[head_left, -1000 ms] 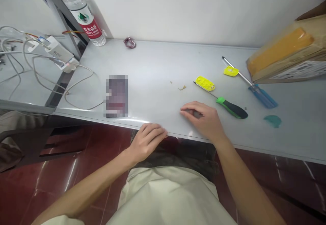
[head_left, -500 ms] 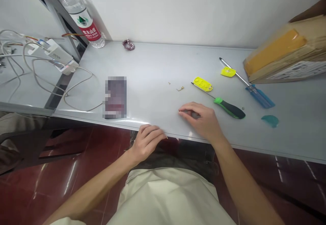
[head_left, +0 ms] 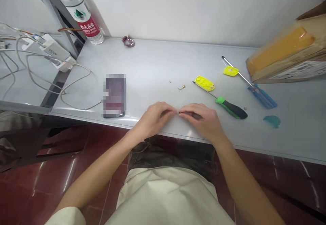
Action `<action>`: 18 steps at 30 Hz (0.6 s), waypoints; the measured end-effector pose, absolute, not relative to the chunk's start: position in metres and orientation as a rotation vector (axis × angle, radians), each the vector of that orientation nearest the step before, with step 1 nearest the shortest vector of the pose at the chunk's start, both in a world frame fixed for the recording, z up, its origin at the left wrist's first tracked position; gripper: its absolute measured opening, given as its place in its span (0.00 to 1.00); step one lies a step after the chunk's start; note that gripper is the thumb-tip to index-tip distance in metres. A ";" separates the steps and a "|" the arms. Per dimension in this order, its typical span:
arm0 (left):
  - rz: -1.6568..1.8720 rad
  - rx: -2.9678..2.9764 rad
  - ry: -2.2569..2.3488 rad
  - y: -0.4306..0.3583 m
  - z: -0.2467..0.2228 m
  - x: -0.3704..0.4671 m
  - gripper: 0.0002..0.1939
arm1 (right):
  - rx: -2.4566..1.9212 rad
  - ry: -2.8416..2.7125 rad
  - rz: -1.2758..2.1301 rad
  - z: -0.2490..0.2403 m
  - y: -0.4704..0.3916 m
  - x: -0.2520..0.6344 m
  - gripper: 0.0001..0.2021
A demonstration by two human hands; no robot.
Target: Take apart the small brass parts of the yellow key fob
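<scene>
The biggest danger, I think, is to lose the tiny piece (head_left: 179,112) at the tips of my right hand (head_left: 203,119). My right thumb and forefinger are closed on it, and only their very ends hold it, so a little too much pressure could make it jump away. The near edge of the table (head_left: 145,62) passes under my wrists, therefore a dropped piece could go down to the red floor (head_left: 96,143) and be difficult to find. My left hand (head_left: 154,118) is just beside, its thumb and finger near together at the tips; whether they pinch something, I cannot tell. With the hands so close, one careless push of the left tips could knock the piece out. Also, my own fingers cover most of it, so I could judge its direction wrongly. If a hand sweeps toward the far side, it could scatter the bent brass-coloured part (head_left: 181,87) and the smaller metal bit (head_left: 170,81) to the left of it, because both lie loose.

About its look, the piece shows only as a small, rather dark speck; its shape is too small to tell. To the right, the green-and-black screwdriver (head_left: 232,108) lies with its shaft beside a bright yellow plastic part (head_left: 204,83).
</scene>
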State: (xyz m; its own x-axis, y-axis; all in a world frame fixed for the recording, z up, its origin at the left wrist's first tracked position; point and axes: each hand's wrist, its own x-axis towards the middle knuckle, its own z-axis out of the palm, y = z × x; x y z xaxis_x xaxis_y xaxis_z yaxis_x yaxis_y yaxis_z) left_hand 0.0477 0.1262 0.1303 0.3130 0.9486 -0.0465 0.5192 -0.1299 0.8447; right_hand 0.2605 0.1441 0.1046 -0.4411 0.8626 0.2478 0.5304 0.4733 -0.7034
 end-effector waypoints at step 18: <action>0.517 1.683 1.169 0.145 0.138 0.042 0.07 | -1.122 -2.180 0.643 0.102 0.145 0.259 0.05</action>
State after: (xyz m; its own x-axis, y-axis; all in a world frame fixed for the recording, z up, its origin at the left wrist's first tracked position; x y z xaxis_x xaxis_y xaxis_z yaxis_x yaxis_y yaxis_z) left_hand 0.0415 0.1454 0.1376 0.4452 0.8775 -0.1784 0.4588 -0.0525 0.8870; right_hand 0.2590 0.1451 0.1016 -0.4644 0.8381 0.2862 0.5489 0.5260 -0.6497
